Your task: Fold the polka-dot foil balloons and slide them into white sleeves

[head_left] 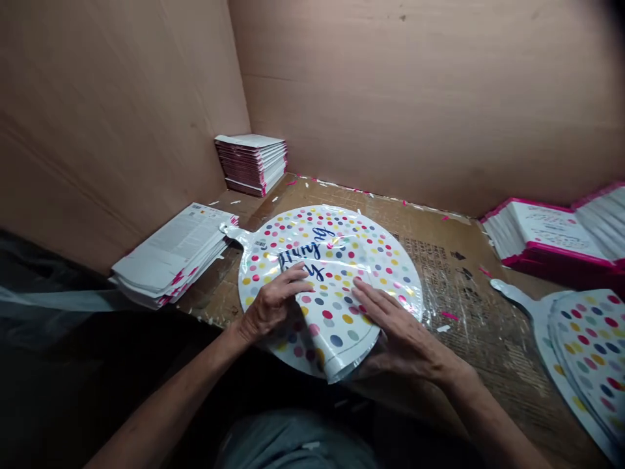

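1. The dotted foil balloon [342, 260], uninflated, lies flat on the cardboard-covered counter [459, 345], directly before the person, with its narrow neck [237, 233] pointing left and part of its near side turned up over the face as a flap [336, 319].
2. The left hand [273, 303] is half curled, its fingertips at the flap's left edge; whether they pinch the film, I cannot tell.
3. The right hand [403, 332] lays its fingers nearly straight across the flap's right side; its thumb is too obscured to tell if it grips from below.
4. The balloon looks very light and thin, so it probably drifts or lifts easily; a flat palm should steady it better than a tight pinch.
5. Glossy highlights suggest a slick surface that may slide under dry fingers.
6. It seems limp but springy: the flap curls at its near end and may spring open if released.
7. The rim and neck look like the safest holds; nails or hard creasing could mark or tear the film.
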A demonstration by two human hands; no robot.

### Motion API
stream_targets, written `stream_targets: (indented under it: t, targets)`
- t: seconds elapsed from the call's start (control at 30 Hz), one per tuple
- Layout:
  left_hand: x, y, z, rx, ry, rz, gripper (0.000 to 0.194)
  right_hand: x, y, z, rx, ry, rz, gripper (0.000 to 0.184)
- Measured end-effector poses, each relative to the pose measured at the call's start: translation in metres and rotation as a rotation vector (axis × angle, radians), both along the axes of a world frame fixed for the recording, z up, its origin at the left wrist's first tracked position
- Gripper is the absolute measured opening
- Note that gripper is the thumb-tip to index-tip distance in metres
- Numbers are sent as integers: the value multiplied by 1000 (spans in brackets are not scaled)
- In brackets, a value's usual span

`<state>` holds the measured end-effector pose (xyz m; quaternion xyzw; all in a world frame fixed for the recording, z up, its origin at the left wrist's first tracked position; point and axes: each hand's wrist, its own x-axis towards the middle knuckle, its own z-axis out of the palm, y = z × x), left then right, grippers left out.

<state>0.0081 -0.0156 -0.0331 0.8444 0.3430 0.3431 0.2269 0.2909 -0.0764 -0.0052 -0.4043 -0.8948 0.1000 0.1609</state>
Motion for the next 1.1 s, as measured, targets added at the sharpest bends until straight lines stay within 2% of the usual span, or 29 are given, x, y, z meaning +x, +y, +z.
stream_targets:
  t: [0.07, 0.13, 0.2, 0.27, 0.3, 0.4, 0.5, 0.57, 0.63, 0.7, 0.73, 0.8, 0.87, 0.93, 1.0, 1.1]
  targets:
    - [-18, -5, 7, -40, 33, 16, 34, 4, 12, -15, 37, 13, -25, 71]
    - [-27, -14, 10, -15, 130, 109, 33, -3, 26, -25, -15, 48, -4, 48]
    - [-30, -24, 6, 16, 214, 219, 28, -16, 40, -26, -106, 95, -22, 36]
    - [-29, -32, -4, 14, 227, 346, 20, -32, 53, -22, -167, 143, -150, 27]
    - [-27, -35, -9, 4, 208, 417, 22, -40, 58, -20, -196, 159, -236, 26]
    - [-21, -39, -21, -46, 144, 631, 21, -60, 74, -18, -307, 170, -484, 39]
    - [-17, -38, -21, -39, 166, 756, 47, -69, 87, -20, -377, 75, -608, 44]
    - [-17, -35, -17, 57, 250, 679, 57, -69, 92, -20, -396, -14, -612, 44]
    - [-18, -31, -16, 140, 361, 514, 57, -68, 89, -18, -362, -87, -603, 42]
    - [-20, -28, -19, 128, 459, 419, 57, -74, 79, -14, -155, -117, -570, 35]
    - [-21, -27, -21, 101, 493, 419, 56, -80, 72, -12, -5, -123, -509, 34]
    - [-22, -27, -21, 57, 534, 453, 53, -100, 58, -11, 242, -156, -297, 36]
    - [-22, -25, -14, 47, 571, 474, 48, -123, 49, -11, 286, -266, -96, 28]
    - [-23, -16, 1, 66, 615, 444, 42, -137, 46, -13, 231, -390, -10, 23]
    - [-26, 0, 18, 124, 650, 275, 44, -131, 46, -14, 183, -423, 71, 24]
    - [-32, 33, 33, 193, 684, -145, 67, -93, 42, -17, 102, -277, 269, 32]
